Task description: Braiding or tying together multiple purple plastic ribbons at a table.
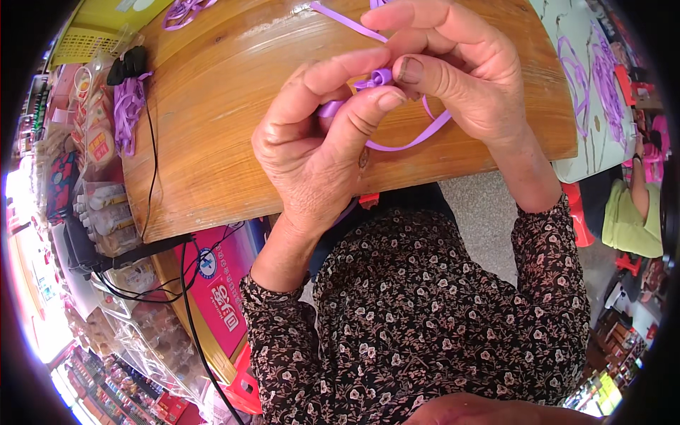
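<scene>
Purple ribbon (pixel 382 76) lies looped between left hand (pixel 312 138) and right hand (pixel 478 92) — left pinching it, right's grip unclear.

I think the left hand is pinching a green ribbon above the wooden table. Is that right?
Not quite: the ribbon is purple, not green, as the head view shows. The left hand is pinching it above the wooden table, just as you said.
</scene>
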